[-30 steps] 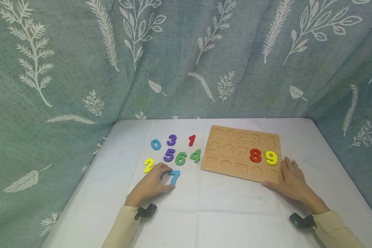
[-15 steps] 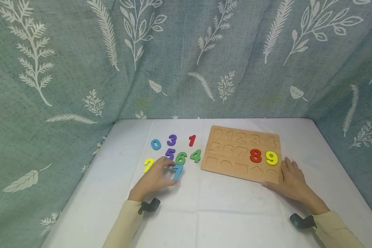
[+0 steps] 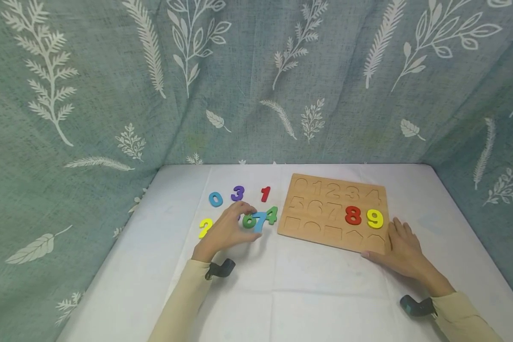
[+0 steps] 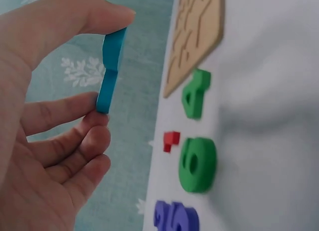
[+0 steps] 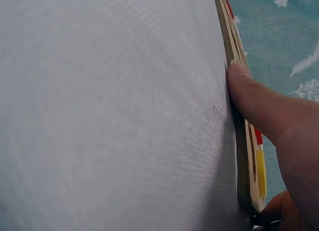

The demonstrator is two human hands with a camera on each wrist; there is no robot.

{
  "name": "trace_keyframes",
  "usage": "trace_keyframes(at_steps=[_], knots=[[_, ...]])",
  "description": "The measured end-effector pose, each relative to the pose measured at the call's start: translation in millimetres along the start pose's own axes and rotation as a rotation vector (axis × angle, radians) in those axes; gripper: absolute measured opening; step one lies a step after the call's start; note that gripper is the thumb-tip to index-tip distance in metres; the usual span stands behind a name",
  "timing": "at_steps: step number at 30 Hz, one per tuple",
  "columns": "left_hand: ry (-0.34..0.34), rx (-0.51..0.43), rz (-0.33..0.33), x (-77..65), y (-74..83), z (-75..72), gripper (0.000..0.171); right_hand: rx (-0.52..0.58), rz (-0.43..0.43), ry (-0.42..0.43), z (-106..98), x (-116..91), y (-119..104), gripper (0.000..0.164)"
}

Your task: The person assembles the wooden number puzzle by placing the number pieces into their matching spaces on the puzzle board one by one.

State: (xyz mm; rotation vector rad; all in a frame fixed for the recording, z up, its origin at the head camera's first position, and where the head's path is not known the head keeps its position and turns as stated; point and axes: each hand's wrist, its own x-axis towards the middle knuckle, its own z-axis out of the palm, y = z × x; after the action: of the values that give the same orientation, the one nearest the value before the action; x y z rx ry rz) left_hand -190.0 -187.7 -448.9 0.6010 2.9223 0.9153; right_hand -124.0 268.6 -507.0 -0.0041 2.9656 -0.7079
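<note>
My left hand (image 3: 227, 228) pinches a blue number 7 (image 3: 259, 221) between thumb and fingertips, raised above the table. In the left wrist view that 7 (image 4: 112, 61) appears edge-on, with the thumb at one end and a finger at the other. Behind it, in the head view, are a green 6 (image 3: 249, 223) and a green 4 (image 3: 272, 217), partly covered. My right hand (image 3: 403, 249) rests at the near right corner of a wooden number puzzle board (image 3: 316, 214), thumb on the front edge, fingers extended along the side. A red 8 (image 3: 353, 215) and a yellow 9 (image 3: 380, 219) sit on the board.
Left of the board lie a red 1 (image 3: 265, 194), a purple 3 (image 3: 238, 193), a blue 0 (image 3: 211, 198) and a yellow 2 (image 3: 206, 224). A purple 5 (image 4: 184, 221) is mostly hidden by the left hand in the head view. Patterned curtain (image 3: 248, 118) backs the white table (image 3: 303, 304).
My left hand has carried the blue 7 to the right and away from me, now covering most of the purple 5. The right hand and board have stayed put.
</note>
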Motion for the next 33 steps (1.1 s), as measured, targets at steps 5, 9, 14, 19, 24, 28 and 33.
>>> trace_keyframes(at_steps=[5,9,14,19,24,28,33], knots=[[0.017,-0.032,0.035,13.7,10.5,1.3,0.059,0.004,-0.005,-0.001,-0.8,-0.5,0.0,0.128],[0.027,-0.048,0.076,24.1,16.7,3.1,0.058,0.003,-0.012,0.0,-1.4,-0.4,0.2,0.128],[0.027,-0.068,0.117,35.6,25.3,5.7,0.056,0.003,-0.006,-0.009,-1.8,-0.4,-0.9,0.128],[0.028,-0.047,0.159,48.0,33.5,10.7,0.056,-0.004,-0.008,-0.002,-1.7,-0.6,-1.2,0.128],[0.025,-0.069,0.204,57.8,41.1,14.9,0.057,-0.005,-0.007,0.004,-1.9,-0.6,-1.5,0.128],[0.014,-0.093,0.226,65.3,45.9,18.0,0.058,-0.004,-0.001,0.002,-1.7,-1.0,-2.2,0.128],[0.0,-0.092,0.231,73.9,53.6,21.3,0.058,-0.002,0.005,0.0,-1.0,-1.0,-2.2,0.129]])
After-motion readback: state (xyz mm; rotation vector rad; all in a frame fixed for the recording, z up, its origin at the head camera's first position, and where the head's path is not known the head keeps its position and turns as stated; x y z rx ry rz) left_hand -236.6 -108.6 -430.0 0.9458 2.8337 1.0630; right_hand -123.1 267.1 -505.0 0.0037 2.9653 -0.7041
